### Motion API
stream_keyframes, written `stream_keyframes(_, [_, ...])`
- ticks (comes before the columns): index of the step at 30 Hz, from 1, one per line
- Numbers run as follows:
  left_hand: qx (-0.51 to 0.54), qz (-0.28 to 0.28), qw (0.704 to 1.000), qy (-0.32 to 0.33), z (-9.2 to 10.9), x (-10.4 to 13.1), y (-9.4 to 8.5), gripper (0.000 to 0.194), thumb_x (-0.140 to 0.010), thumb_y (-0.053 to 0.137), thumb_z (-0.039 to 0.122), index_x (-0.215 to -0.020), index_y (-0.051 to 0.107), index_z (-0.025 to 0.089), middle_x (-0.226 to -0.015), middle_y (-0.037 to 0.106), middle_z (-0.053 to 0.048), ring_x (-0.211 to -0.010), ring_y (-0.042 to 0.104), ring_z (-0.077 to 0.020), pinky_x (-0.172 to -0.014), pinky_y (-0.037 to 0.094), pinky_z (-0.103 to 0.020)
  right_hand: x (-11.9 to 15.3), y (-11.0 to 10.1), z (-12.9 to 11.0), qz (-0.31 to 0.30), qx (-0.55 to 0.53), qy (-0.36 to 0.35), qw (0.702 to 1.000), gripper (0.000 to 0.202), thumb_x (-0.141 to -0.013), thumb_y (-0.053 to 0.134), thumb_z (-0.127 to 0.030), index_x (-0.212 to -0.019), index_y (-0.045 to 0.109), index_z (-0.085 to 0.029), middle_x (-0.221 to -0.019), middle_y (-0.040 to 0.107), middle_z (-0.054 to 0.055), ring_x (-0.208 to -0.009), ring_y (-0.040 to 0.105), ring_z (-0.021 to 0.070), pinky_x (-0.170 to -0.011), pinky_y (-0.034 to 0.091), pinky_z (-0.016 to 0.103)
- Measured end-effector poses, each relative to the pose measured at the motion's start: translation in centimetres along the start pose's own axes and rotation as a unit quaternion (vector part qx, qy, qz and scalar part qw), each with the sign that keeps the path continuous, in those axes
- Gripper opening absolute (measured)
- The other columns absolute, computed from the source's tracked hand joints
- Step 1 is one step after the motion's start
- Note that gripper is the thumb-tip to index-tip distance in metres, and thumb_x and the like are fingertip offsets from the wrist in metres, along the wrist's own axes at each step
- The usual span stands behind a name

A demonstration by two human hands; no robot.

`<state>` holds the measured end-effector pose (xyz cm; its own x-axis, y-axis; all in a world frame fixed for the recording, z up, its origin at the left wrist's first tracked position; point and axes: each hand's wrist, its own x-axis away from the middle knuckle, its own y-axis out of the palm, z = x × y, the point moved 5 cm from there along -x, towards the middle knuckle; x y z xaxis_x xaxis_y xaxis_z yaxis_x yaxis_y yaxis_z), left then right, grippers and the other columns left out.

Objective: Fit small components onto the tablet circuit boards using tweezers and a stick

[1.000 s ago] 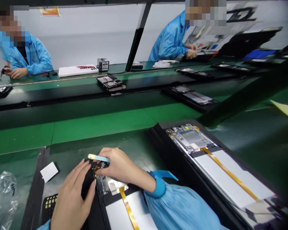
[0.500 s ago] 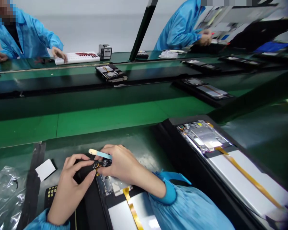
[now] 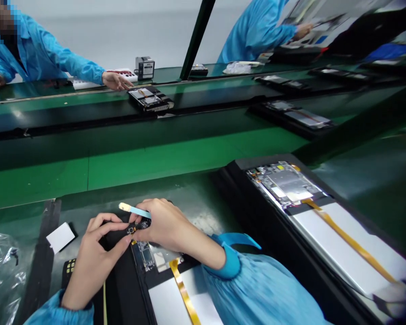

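My left hand [image 3: 96,257] pinches the left end of a small black electronic part [image 3: 131,229] with a square, lens-like piece on it. On the part's other end, the fingers of my right hand [image 3: 162,225] are closed. A light blue stick [image 3: 135,210] with a cream tip is tucked in the right hand and points left. Below the hands lies an opened tablet [image 3: 169,295] in a black holder, with bare circuit board, pale battery and orange ribbon cable. The right hand covers part of its top end. Whether the black part touches the tablet is hidden.
Another opened tablet [image 3: 338,234] lies at right. At left are a white pad [image 3: 61,237], a clear plastic bag [image 3: 5,280] and a black sheet with yellow squares [image 3: 69,267]. Several devices sit on the line beyond. A co-worker's hand [image 3: 117,80] reaches toward one tablet [image 3: 151,97].
My hands keep their hold on the black part with little movement. The left co-worker's hand has stretched right, toward the tablet on the line. The other co-worker's hand has risen.
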<state>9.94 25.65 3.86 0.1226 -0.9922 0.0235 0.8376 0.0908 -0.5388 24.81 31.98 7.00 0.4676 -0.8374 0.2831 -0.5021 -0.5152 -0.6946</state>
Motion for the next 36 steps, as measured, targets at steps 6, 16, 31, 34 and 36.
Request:
stream_keyframes(6, [-0.002,0.000,1.000,-0.018,0.30,-0.23,-0.09,0.018,-0.066,0.068,0.043,-0.079,0.074,0.031,-0.092,0.061,-0.003,-0.091,0.054,-0.0215,-0.083,0.042,-0.037,-0.56,-0.04,0.41,-0.011,-0.088,-0.042,0.995,0.022,-0.062,0.082,-0.006,-0.075,0.072,-0.021,-0.072,0.068,-0.007,-0.071,0.064,0.0155,-0.057,0.038,0.021])
stream_keyframes(16, [-0.013,-0.014,0.999,-0.026,0.24,-0.38,-0.15,0.019,-0.066,0.066,0.044,-0.078,0.074,0.031,-0.093,0.061,-0.003,-0.092,0.054,-0.0222,-0.084,0.042,-0.037,-0.52,0.13,0.54,0.006,-0.061,-0.020,0.998,0.022,-0.061,0.079,-0.007,-0.075,0.072,-0.022,-0.070,0.067,-0.009,-0.068,0.063,0.0139,-0.054,0.036,0.021])
stream_keyframes(31, [-0.030,-0.010,0.999,-0.040,0.96,-0.55,-0.15,0.022,-0.063,0.066,0.046,-0.073,0.072,0.028,-0.090,0.060,-0.003,-0.087,0.054,-0.0214,-0.080,0.043,-0.036,-0.40,0.01,0.39,0.004,-0.059,-0.029,0.998,0.018,-0.064,0.078,-0.008,-0.074,0.072,-0.022,-0.073,0.068,-0.007,-0.071,0.064,0.0161,-0.054,0.036,0.021])
stream_keyframes(34, [-0.036,-0.015,0.998,-0.045,0.99,-0.59,-0.14,0.023,-0.062,0.066,0.047,-0.073,0.072,0.028,-0.091,0.060,-0.003,-0.087,0.053,-0.0213,-0.079,0.043,-0.036,-0.61,0.19,0.64,-0.002,-0.104,-0.037,0.994,0.017,-0.064,0.077,-0.006,-0.073,0.072,-0.020,-0.071,0.068,-0.007,-0.069,0.064,0.0143,-0.056,0.039,0.021])
stream_keyframes(36, [-0.035,-0.016,0.998,-0.040,1.02,-0.59,-0.12,0.022,-0.063,0.065,0.046,-0.073,0.072,0.028,-0.090,0.060,-0.003,-0.087,0.053,-0.0212,-0.079,0.043,-0.035,-0.57,0.19,0.61,0.006,-0.083,-0.033,0.996,0.018,-0.063,0.077,-0.008,-0.073,0.072,-0.021,-0.071,0.068,-0.007,-0.070,0.064,0.0152,-0.055,0.038,0.021])
